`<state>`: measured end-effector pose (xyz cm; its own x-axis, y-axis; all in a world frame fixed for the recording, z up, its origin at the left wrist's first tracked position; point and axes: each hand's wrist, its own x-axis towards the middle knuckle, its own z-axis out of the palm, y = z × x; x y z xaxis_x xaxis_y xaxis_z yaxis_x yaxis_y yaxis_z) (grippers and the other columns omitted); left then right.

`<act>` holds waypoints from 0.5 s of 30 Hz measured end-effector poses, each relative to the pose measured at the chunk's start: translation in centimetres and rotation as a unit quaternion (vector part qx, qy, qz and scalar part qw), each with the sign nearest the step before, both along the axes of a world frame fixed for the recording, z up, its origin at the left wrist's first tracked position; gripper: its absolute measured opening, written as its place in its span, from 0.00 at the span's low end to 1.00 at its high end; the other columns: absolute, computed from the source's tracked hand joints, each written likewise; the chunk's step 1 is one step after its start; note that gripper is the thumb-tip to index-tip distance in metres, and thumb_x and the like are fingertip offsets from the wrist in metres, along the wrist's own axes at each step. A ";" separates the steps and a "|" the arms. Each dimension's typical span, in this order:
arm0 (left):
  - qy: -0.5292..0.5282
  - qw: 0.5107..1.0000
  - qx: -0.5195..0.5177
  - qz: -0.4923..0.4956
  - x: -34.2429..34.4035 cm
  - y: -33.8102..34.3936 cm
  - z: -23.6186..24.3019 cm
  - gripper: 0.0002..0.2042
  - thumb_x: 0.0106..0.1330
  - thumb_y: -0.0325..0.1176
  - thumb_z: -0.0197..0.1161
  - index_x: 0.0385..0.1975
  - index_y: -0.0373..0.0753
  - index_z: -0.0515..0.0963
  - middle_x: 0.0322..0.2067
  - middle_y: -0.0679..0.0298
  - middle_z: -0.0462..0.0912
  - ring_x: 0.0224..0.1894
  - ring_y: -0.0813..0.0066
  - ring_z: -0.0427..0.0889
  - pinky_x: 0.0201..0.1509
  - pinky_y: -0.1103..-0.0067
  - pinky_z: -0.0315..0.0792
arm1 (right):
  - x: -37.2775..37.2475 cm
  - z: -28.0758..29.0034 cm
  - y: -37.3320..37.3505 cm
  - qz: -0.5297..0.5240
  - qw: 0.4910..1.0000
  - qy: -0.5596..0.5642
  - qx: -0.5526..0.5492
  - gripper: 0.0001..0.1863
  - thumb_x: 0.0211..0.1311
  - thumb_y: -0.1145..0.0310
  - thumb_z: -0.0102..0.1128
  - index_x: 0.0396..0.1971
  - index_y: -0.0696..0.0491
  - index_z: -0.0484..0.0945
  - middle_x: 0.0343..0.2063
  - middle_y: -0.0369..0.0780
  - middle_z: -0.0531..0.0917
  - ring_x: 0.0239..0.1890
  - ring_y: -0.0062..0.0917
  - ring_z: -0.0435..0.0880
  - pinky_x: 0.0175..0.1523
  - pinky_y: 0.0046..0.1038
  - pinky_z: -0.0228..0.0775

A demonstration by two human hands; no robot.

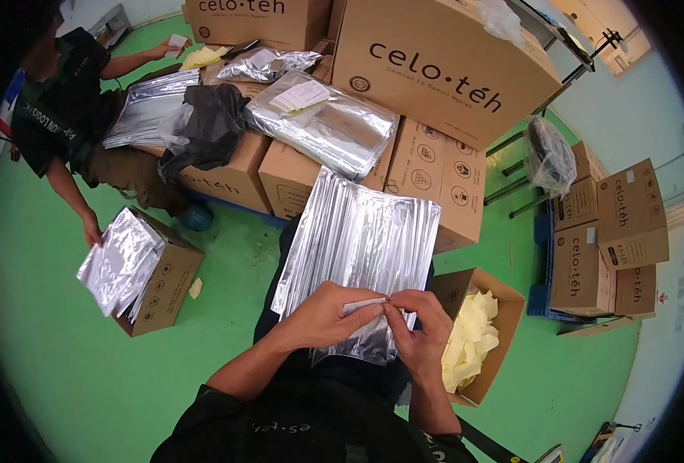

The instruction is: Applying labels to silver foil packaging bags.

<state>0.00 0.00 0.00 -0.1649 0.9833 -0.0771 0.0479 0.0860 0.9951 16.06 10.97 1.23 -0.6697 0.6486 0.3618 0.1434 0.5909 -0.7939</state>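
Observation:
A stack of silver foil pouches (pixel 357 231) lies across my lap. Over its lower part my left hand (pixel 334 316) grips a small white paper piece (pixel 361 305), thumb along it. My right hand (pixel 415 324) pinches the same piece at its right end, its fingertips meeting my left thumb. Beside my right hand an open cardboard box (pixel 504 324) holds crumpled pale yellow paper pieces (pixel 469 339).
Stacked cartons (pixel 442 85) ahead bear more foil pouches (pixel 319 131) and a black bag (pixel 207 123). At left a co-worker (pixel 64 100) touches a box of pouches (pixel 168 285). More cartons (pixel 619 208) and a wrapped stool (pixel 546 154) stand at right.

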 end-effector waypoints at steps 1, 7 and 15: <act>0.039 0.999 -0.005 0.007 -0.2 0.0 0.1 0.11 0.71 0.33 0.61 0.46 0.34 0.83 0.36 0.51 0.87 0.37 0.61 0.88 0.42 0.70 0.79 | -0.1 -0.1 0.0 0.010 1.000 -0.008 0.011 0.10 0.51 0.79 0.72 0.35 0.55 0.84 0.35 0.42 0.87 0.36 0.33 0.86 0.42 0.31 0.77; 0.288 0.951 0.089 0.067 1.1 -0.3 -0.6 0.08 0.64 0.29 0.64 0.40 0.35 0.82 0.29 0.53 0.84 0.31 0.54 0.85 0.34 0.68 0.78 | 0.8 1.0 1.4 0.101 0.993 -0.050 0.033 0.09 0.49 0.79 0.72 0.33 0.55 0.84 0.33 0.40 0.86 0.35 0.33 0.85 0.40 0.29 0.77; 0.299 0.952 0.046 -0.051 -0.3 -0.6 -0.5 0.05 0.65 0.32 0.63 0.34 0.38 0.80 0.24 0.52 0.81 0.28 0.51 0.82 0.30 0.63 0.74 | 0.8 -0.2 1.5 0.161 0.982 -0.095 -0.004 0.08 0.49 0.79 0.72 0.30 0.56 0.83 0.30 0.41 0.85 0.33 0.33 0.84 0.39 0.30 0.75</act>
